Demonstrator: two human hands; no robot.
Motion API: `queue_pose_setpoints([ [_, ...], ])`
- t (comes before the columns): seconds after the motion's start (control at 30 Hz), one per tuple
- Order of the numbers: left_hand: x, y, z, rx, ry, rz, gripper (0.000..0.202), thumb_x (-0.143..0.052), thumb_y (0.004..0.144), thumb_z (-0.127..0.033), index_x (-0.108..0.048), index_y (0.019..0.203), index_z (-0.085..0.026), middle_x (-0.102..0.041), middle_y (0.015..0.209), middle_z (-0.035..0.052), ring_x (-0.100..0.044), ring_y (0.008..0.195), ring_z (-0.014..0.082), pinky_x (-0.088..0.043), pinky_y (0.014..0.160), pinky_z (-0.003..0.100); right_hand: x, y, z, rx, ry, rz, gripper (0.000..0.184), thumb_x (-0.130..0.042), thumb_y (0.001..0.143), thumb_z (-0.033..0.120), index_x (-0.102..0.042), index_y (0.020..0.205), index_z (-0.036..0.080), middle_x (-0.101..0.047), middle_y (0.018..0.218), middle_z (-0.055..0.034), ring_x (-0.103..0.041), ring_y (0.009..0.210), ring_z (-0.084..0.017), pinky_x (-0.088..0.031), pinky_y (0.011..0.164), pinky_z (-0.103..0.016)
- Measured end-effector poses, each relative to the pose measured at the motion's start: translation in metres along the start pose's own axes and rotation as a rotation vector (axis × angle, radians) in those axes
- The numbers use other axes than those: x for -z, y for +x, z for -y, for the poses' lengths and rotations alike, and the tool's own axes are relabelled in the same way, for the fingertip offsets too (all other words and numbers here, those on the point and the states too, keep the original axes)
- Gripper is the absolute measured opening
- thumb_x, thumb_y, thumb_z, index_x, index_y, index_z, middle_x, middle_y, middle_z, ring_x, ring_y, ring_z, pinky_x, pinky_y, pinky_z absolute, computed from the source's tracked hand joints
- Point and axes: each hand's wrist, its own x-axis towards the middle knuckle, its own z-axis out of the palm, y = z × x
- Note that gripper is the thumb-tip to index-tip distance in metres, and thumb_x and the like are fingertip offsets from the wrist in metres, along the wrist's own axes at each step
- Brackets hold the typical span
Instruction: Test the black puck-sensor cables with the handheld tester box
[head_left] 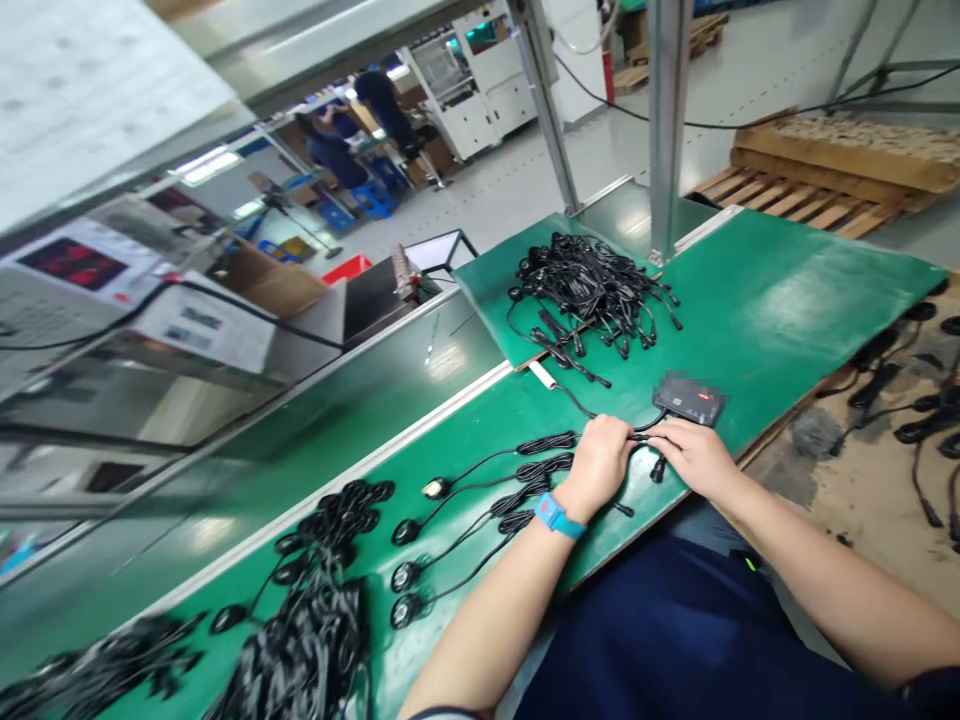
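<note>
cable (651, 428) being pinched between left hand (600, 458) and right hand (694, 452) beside tester (688, 398), on mat (780, 300). both hands being closed on it. judged light, limp; best gripped at stiff plug.

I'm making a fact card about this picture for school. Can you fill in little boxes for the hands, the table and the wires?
left hand: closed on thin black cables
right hand: fingers on cable plug beside small black box with red light
wrist: blue wristband
surface: green bench mat
far pile: tangled black cables
</note>
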Motion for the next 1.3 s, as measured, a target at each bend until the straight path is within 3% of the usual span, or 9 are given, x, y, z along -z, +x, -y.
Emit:
queue_pose_setpoints([
  [0.17, -0.013, 0.000, -0.003, -0.063, 0.180, 0.010, 0.028, -0.037, 0.108, -0.022, -0.063, 0.097, -0.017, -0.063, 0.093, 0.0102, -0.055, 0.091, 0.0248, -0.046, 0.085, 0.039, 0.003, 0.000, -0.007, 0.001, -0.050, 0.013, 0.028, -0.049, 0.106, 0.038, -0.074, 0.107, 0.024, -0.074, 0.106, -0.0047, -0.070, 0.095, -0.023, -0.056, 0.085, -0.037],
  [0.37, -0.019, 0.004, -0.007, -0.036, 0.162, 0.016, 0.025, -0.042, 0.108, -0.024, -0.063, 0.096, -0.018, -0.066, 0.093, 0.0089, -0.059, 0.093, 0.0236, -0.046, 0.086, 0.038, 0.003, 0.002, -0.012, 0.027, -0.098, 0.015, 0.026, -0.050, 0.106, 0.037, -0.073, 0.106, 0.024, -0.074, 0.104, -0.0035, -0.070, 0.092, -0.023, -0.056, 0.084, -0.037],
  [0.47, -0.001, -0.003, -0.005, -0.035, 0.108, -0.018, 0.019, -0.051, 0.106, -0.034, -0.063, 0.105, -0.018, -0.069, 0.100, 0.0095, -0.062, 0.099, 0.0249, -0.047, 0.091, 0.040, 0.003, -0.003, -0.007, 0.065, -0.082, -0.026, 0.021, -0.055, 0.105, 0.034, -0.072, 0.110, 0.024, -0.072, 0.109, -0.0052, -0.069, 0.096, -0.023, -0.057, 0.089, -0.039],
  [0.57, 0.035, -0.034, 0.012, 0.084, 0.115, -0.187, 0.030, -0.059, 0.101, -0.044, -0.060, 0.122, -0.022, -0.069, 0.118, 0.0129, -0.061, 0.114, 0.0289, -0.046, 0.102, 0.045, 0.009, -0.016, -0.001, 0.066, -0.100, -0.199, 0.019, -0.061, 0.101, 0.031, -0.070, 0.116, 0.023, -0.068, 0.120, -0.0098, -0.068, 0.102, -0.025, -0.058, 0.094, -0.044],
  [0.67, 0.078, -0.084, 0.056, 0.378, 0.291, -0.332, 0.041, -0.056, 0.099, -0.051, -0.058, 0.128, -0.022, -0.067, 0.125, 0.0170, -0.059, 0.122, 0.0352, -0.043, 0.107, 0.052, 0.021, -0.030, -0.004, 0.044, -0.254, -0.382, 0.019, -0.067, 0.097, 0.031, -0.068, 0.115, 0.024, -0.063, 0.130, -0.0121, -0.061, 0.117, -0.031, -0.051, 0.105, -0.054],
  [0.83, 0.130, -0.173, 0.141, 0.915, 0.503, -0.173, 0.075, -0.049, 0.085, -0.071, -0.057, 0.131, -0.013, -0.066, 0.122, 0.0251, -0.059, 0.118, 0.0497, -0.048, 0.094, 0.066, 0.035, -0.043, -0.019, -0.040, -0.457, -0.355, 0.029, -0.063, 0.099, 0.038, -0.063, 0.124, 0.024, -0.049, 0.149, -0.0140, -0.048, 0.135, -0.036, -0.041, 0.112, -0.061],
  [0.9, 0.135, -0.198, 0.159, 0.946, 0.385, -0.108, 0.066, -0.050, 0.080, -0.071, -0.063, 0.117, -0.018, -0.071, 0.110, 0.0181, -0.065, 0.108, 0.0443, -0.052, 0.091, 0.059, 0.037, -0.045, -0.022, -0.050, -0.490, -0.306, 0.030, -0.060, 0.101, 0.038, -0.061, 0.127, 0.024, -0.047, 0.151, -0.0141, -0.047, 0.137, -0.035, -0.041, 0.112, -0.060],
  [1.0, 0.134, -0.215, 0.167, 0.916, 0.269, -0.155, 0.052, -0.054, 0.077, -0.069, -0.065, 0.103, -0.024, -0.072, 0.099, 0.0097, -0.068, 0.098, 0.0360, -0.055, 0.090, 0.048, 0.037, -0.044, -0.022, -0.034, -0.545, -0.283, 0.028, -0.056, 0.103, 0.037, -0.061, 0.127, 0.024, -0.046, 0.152, -0.0145, -0.048, 0.136, -0.034, -0.042, 0.110, -0.057],
  [1.3, 0.131, -0.207, 0.155, 0.852, 0.131, -0.265, 0.039, -0.065, 0.085, -0.050, -0.067, 0.107, -0.018, -0.071, 0.097, 0.0085, -0.066, 0.090, 0.0265, -0.052, 0.086, 0.038, 0.045, -0.041, -0.031, 0.061, -0.550, -0.286, 0.030, -0.057, 0.101, 0.041, -0.064, 0.123, 0.023, -0.048, 0.153, -0.0128, -0.052, 0.134, -0.038, -0.041, 0.112, -0.058],
])
